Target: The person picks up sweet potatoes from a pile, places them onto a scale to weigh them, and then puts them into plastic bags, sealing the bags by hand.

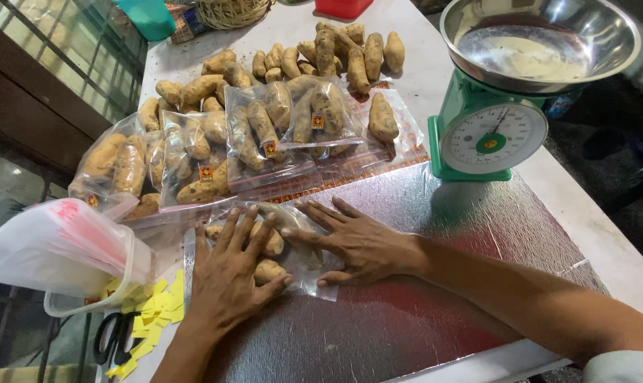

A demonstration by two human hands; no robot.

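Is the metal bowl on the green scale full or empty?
Empty. The bowl on the green scale shows only its bare shiny inside; no tubers lie in it.

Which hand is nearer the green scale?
Right. The right hand lies flat on the clear bag, below-left of the green scale; the left hand presses the bag farther left.

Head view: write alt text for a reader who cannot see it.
Both hands, left hand and right hand, press flat on a clear bag of tubers on a silvery mat. Behind lie more filled bags and loose tubers, with a green scale to the right and a tub of empty bags to the left.
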